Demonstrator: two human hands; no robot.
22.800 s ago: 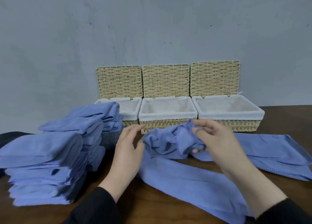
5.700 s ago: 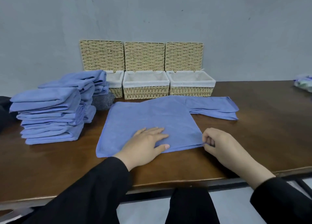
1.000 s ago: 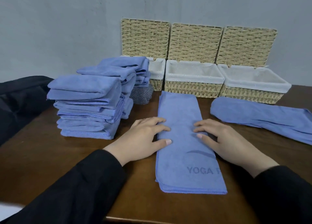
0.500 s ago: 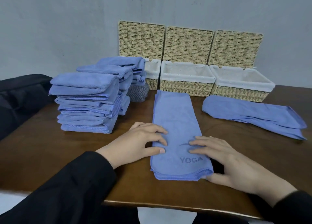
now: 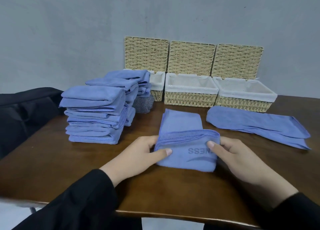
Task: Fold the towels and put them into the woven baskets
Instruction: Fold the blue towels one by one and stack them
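a grey wall (image 5: 69, 30) fills the background, and below it a dark brown wooden table (image 5: 52, 160) carries everything. taking the middle basket (image 5: 190, 99) as the landmark: it stands at the back of the table, lid up against the wall, white liner showing nothing inside. touching its right side is the right basket (image 5: 245, 105), also showing only its liner. on its left, the left basket (image 5: 156, 91) is partly hidden, so its contents cannot be told. left of the middle basket sit stacks of folded blue towels (image 5: 93, 115), with a dark bag (image 5: 26, 108) beyond them. in front and to the right lies a loose towel (image 5: 256, 125). directly in front lies the towel being folded (image 5: 187, 143), its near end doubled back. the left hand (image 5: 138, 155) and right hand (image 5: 237, 158) each pinch a side of that doubled part, thumbs on top.
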